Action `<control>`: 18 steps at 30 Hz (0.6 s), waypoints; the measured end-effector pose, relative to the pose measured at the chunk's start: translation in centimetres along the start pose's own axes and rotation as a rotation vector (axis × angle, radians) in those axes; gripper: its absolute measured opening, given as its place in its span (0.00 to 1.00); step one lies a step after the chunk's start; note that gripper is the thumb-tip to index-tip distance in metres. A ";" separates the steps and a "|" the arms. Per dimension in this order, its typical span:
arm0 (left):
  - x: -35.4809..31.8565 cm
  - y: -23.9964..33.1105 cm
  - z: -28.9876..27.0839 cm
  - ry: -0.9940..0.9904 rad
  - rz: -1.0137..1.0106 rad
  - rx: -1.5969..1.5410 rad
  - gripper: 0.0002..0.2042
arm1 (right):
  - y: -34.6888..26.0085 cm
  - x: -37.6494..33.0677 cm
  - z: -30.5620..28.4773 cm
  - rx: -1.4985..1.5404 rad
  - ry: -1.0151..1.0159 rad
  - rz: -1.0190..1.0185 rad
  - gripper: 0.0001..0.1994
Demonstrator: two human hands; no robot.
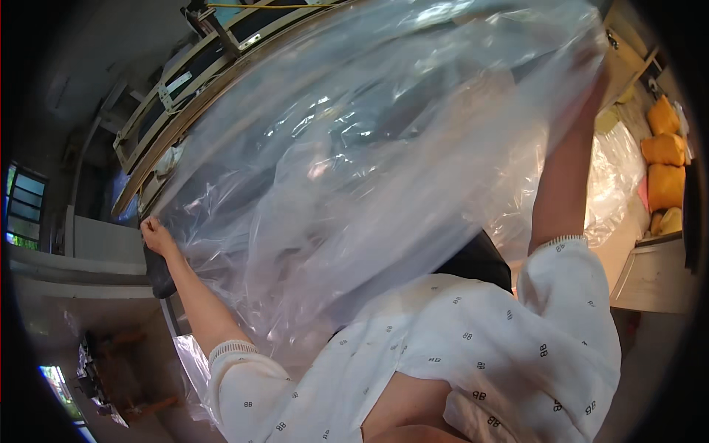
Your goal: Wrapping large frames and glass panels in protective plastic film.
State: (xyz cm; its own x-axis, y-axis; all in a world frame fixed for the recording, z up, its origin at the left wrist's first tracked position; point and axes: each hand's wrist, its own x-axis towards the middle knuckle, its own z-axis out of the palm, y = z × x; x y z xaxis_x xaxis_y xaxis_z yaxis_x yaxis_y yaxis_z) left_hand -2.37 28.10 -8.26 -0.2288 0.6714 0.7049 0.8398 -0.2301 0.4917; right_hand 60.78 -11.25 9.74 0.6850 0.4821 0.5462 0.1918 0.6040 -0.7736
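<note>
A large clear plastic sheet [295,170] spreads in loose, shiny folds across most of the view, between my two raised arms. At its left edge, my left hand [156,236] is closed, pinching the plastic between the fingers. My right hand [588,63] is lifted high at the upper right, where the sheet gathers and rises to it. Plastic partly covers that hand and its fingers are blurred, but it appears closed on the sheet's corner. Through the film, dark and pale surfaces show only dimly.
A long slatted frame [166,96] runs along the far left side. Orange bundles [665,159] are stacked at the right beside more crumpled clear plastic [617,173]. A dark rounded object [158,275] sits just below my left hand. A pale ledge [74,266] lies at the left.
</note>
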 end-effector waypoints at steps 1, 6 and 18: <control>0.0 -0.2 0.3 -0.003 0.005 -0.005 0.09 | -0.1 0.1 0.1 -0.003 0.006 -0.002 0.19; 0.3 -3.0 0.9 0.064 0.007 0.111 0.10 | 9.9 -14.7 6.2 0.570 -0.564 0.470 0.12; -0.2 3.4 -1.3 -0.223 0.176 0.000 0.08 | -8.6 3.3 -31.4 -0.758 0.678 -0.165 0.22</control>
State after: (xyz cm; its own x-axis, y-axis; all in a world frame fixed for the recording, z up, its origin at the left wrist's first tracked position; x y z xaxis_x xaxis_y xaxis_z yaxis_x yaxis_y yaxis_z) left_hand -0.08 26.27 -6.02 0.0346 0.7596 0.6495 0.8572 -0.3567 0.3715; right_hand 83.47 -34.77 8.09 0.8174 -0.1721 0.5497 0.5514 -0.0421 -0.8331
